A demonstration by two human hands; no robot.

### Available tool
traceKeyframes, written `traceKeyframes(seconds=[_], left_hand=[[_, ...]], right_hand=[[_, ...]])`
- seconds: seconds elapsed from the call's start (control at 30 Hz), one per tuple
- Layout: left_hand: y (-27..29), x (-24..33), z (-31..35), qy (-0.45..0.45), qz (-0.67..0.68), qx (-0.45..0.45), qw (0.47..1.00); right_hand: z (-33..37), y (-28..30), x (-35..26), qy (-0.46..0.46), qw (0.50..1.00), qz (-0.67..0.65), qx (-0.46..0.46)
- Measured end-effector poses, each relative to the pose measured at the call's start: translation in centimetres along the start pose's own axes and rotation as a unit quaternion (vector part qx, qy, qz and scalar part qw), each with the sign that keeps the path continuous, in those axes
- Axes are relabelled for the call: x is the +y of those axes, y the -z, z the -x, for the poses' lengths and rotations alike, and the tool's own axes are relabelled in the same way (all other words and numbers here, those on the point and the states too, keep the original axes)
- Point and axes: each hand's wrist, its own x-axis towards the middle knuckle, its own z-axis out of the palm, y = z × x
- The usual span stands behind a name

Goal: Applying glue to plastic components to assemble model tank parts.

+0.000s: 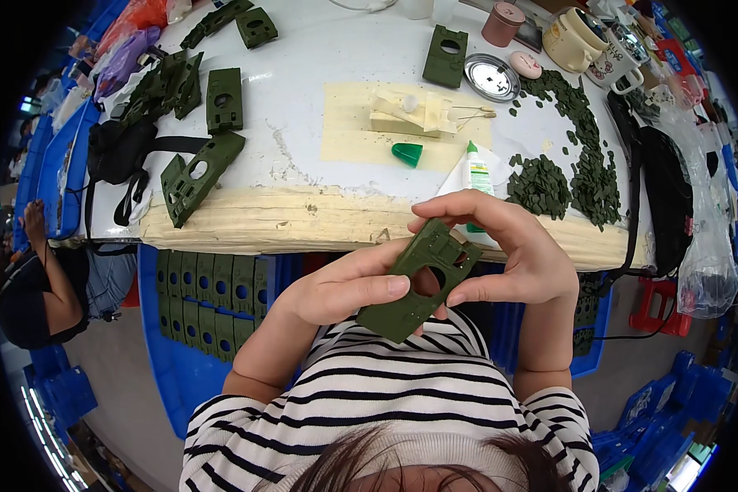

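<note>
Between my two hands, tilted in front of my chest, is a dark green plastic model tank hull [403, 310] with a round hole. My left hand [344, 287] grips its left side, thumb laid across the top face. On the other side my right hand [517, 258] pinches the upper and right edges between thumb and fingers. Just beyond the hands, on the table, lies a white glue bottle [476, 174] with a green tip, partly hidden by my right hand. A green cap [407, 155] rests left of the bottle.
Loose green hulls [224, 100] lie on the table's left. Small green pieces [539, 185] are heaped at right, near a round metal lid [492, 77] and mugs [570, 41]. Blue trays [168, 361] of hulls sit below the table edge. Another person's arm [49, 262] shows at far left.
</note>
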Motion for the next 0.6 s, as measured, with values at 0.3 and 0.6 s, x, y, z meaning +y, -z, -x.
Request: traceKeyframes(seconds=[0.3, 0.6], left_hand=[[2.4, -1.0, -0.5, -0.111, 0.197, -0.052, 0.973], [-2.1, -2.1, -1.9, -0.251, -0.058, 0.208, 0.944]], right_hand=[[0.4, -1.8, 0.5, 0.036, 0.976, -0.056, 0.208], [-0.2, -3.2, -0.9, 0.109, 0.933, 0.21, 0.271]])
